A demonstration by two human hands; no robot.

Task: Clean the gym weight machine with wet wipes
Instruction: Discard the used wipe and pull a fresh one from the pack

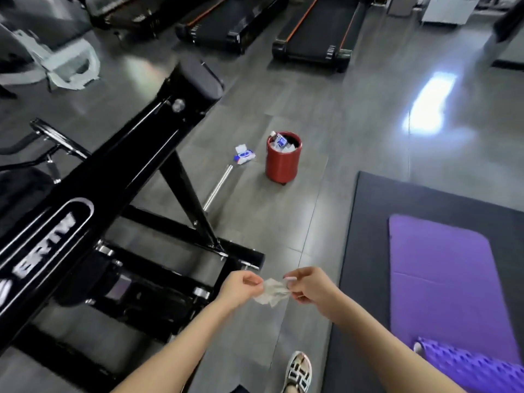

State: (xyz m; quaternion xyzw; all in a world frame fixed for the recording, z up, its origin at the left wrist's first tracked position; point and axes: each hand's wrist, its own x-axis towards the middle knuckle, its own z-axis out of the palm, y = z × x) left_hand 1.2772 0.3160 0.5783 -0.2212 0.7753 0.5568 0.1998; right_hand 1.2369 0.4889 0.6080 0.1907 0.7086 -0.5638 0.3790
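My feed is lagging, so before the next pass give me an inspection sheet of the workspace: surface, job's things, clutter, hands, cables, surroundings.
Surface: grey tiled floor, glossy, with a bright light reflection at right.
Job's things: black weight machine at left; crumpled wet wipe held in front of it; wipes pack on the floor beside the red bin.
Clutter: red bin holds a bottle and white scraps; metal bar lies on the floor by the machine's leg.
Hands: left hand and right hand each pinch one end of the wet wipe.
Cables: nothing seen.
Surroundings: treadmills at the far side; purple mat on a dark mat at right.
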